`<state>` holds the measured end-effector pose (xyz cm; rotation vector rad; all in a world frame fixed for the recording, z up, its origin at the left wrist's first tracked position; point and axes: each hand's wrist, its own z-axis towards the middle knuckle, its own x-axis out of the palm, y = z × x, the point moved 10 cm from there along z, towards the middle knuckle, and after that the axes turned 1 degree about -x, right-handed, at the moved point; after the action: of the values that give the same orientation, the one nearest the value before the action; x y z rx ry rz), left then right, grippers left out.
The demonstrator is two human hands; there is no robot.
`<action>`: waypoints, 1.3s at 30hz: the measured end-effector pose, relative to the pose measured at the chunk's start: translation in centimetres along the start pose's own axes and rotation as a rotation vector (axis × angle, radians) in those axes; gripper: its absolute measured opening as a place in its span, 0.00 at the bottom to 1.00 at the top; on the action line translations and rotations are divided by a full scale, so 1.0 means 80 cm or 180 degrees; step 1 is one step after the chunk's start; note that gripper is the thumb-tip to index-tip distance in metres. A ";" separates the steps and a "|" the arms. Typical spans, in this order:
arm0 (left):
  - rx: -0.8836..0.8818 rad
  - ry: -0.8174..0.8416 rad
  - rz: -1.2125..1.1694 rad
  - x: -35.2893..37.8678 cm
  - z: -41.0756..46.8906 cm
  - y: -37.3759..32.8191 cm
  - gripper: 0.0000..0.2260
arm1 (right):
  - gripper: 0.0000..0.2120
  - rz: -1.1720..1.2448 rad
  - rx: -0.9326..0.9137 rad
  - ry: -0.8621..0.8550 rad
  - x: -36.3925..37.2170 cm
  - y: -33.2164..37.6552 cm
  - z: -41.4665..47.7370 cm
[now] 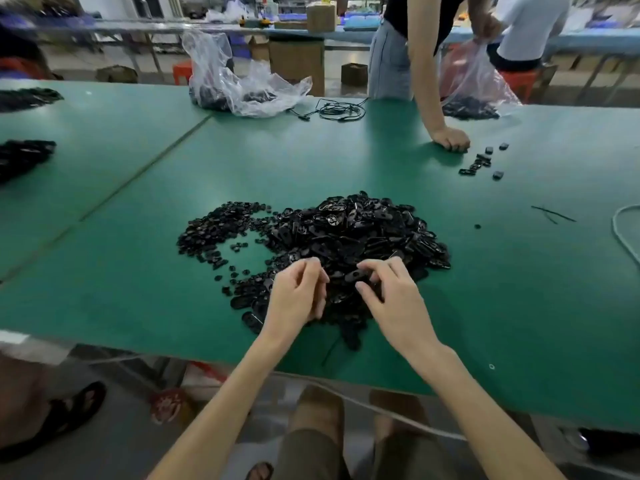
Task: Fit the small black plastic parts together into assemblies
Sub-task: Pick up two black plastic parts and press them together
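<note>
A large heap of black oval plastic plates [360, 233] lies on the green table [138, 271], with a flatter spread of small black button-like parts [214, 226] on its left. My left hand [298, 296] hovers at the heap's near edge with fingers curled; whether it holds a part is hidden. My right hand [388, 299] pinches a black oval plate with a hole [355, 276] between thumb and fingers, just above the heap.
Across the table a standing person leans a fist [450, 138] on the top beside several loose black parts [481, 162]. Clear plastic bags of parts [242, 88] sit at the far edge beside a coiled black cable [341, 109]. More black piles [24, 157] lie at left.
</note>
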<state>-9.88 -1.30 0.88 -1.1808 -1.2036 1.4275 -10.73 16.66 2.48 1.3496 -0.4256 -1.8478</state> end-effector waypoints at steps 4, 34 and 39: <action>0.0132 -0.0352 0.0117 -0.005 0.015 0.004 0.18 | 0.14 -0.0516 0.0168 0.0226 0.014 -0.007 0.021; 0.0915 0.0826 0.1794 0.040 -0.015 -0.007 0.06 | 0.11 0.1552 0.1093 -0.0325 -0.041 -0.072 -0.050; 0.1253 0.0836 0.2306 0.064 -0.020 -0.019 0.06 | 0.11 0.1615 0.1048 -0.0255 -0.040 -0.071 -0.053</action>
<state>-8.96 4.16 1.68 -1.5271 -0.2758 1.8416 -8.79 23.36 -0.83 1.2305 -1.0477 -1.4486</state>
